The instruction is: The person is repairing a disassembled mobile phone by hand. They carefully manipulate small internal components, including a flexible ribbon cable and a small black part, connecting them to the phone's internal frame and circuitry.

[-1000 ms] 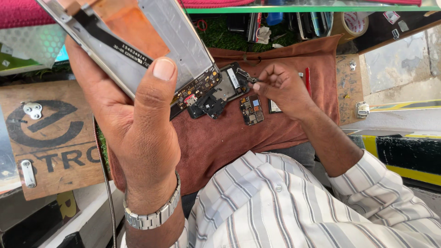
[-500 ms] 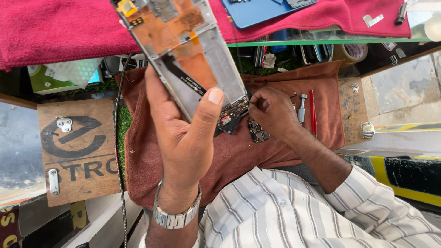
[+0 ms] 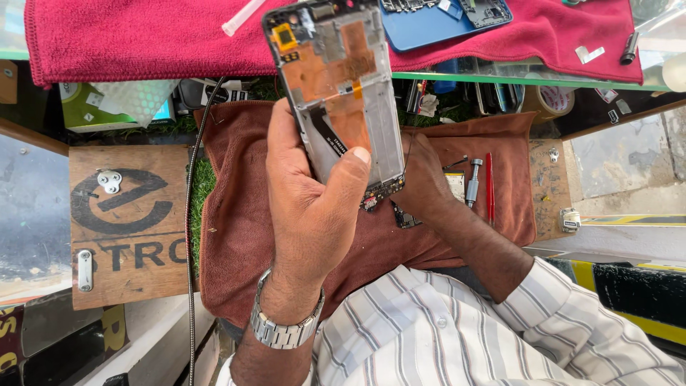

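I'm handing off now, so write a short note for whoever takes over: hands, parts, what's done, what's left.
Left hand: holds the opened phone frame upright, thumb across its lower part.
Right hand: behind the frame's lower edge, on the brown cloth; its grip is hidden.
Parts: small board on the cloth by the right hand; screwdriver and red tool further right.
Done: frame stripped open.
Left: loose parts not yet refitted.

Two hands: left hand point(image 3: 314, 207), right hand point(image 3: 423, 179). One opened phone frame point(image 3: 341, 93), upper centre. One blue phone back point(image 3: 429, 25) at top. Two towels: red towel point(image 3: 143, 36) above, brown towel point(image 3: 243, 236) below. One red-handled tool point(image 3: 489, 187) and one metal screwdriver point(image 3: 473, 183), right of centre. One wristwatch point(image 3: 282, 330).
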